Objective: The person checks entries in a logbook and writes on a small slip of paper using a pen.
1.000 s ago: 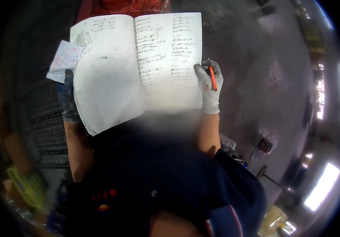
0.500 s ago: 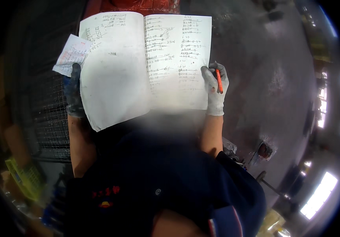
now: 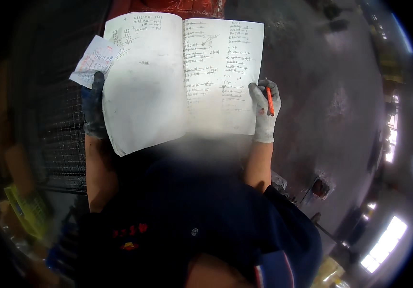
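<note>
Notebook (image 3: pixel 180 84) shifted frame-right, left fingers (image 3: pixel 99 80) pinching one edge, right fingers (image 3: pixel 256 91) the other plus pen (image 3: pixel 270 102), floor (image 3: pixel 321 125) beyond

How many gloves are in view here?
2: a dark glove on the left hand; a pale glove on the right hand, holding the orange pen. Others may be hidden in shadow.

notebook (image 3: pixel 170 86): open, handwritten | slip (image 3: pixel 94 59): left edge | orange pen (image 3: pixel 270 102): beside right edge

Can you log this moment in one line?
left hand: holds open notebook, paper slip | right hand: holds orange-red pen, notebook's right edge
</note>
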### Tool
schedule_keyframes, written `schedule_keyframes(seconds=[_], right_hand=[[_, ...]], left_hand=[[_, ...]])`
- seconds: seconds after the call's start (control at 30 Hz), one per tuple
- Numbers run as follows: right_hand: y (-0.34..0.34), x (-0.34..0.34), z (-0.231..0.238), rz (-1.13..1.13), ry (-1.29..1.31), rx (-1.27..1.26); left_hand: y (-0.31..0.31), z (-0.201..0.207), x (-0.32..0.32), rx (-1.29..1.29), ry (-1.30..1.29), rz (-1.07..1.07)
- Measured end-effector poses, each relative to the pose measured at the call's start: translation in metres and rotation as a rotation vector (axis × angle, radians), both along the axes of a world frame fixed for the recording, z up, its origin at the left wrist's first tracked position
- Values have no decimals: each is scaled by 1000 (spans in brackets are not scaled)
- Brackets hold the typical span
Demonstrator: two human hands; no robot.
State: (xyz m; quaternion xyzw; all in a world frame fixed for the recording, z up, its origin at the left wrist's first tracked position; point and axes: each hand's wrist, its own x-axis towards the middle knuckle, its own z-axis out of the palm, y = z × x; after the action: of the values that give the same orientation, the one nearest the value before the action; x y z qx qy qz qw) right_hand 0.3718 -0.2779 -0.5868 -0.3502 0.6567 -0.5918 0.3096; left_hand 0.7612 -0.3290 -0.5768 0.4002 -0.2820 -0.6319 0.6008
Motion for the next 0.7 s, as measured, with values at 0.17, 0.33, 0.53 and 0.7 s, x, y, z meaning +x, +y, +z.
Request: schedule_keyframes(seconds=[0.17,0.33,0.53,0.7], right_hand=[[0,-3,-5,5,28,-5],[0,-3,-6,27,58,-14],[1,-3,-6,15,58,9],[0,-3,-7,10,57,25]], left_hand=[[3,14,-9,25,30,0],[4,17,-8,28,61,-54],[3,14,-9,3,43,-36],[0,6,-4,-9,5,5]])
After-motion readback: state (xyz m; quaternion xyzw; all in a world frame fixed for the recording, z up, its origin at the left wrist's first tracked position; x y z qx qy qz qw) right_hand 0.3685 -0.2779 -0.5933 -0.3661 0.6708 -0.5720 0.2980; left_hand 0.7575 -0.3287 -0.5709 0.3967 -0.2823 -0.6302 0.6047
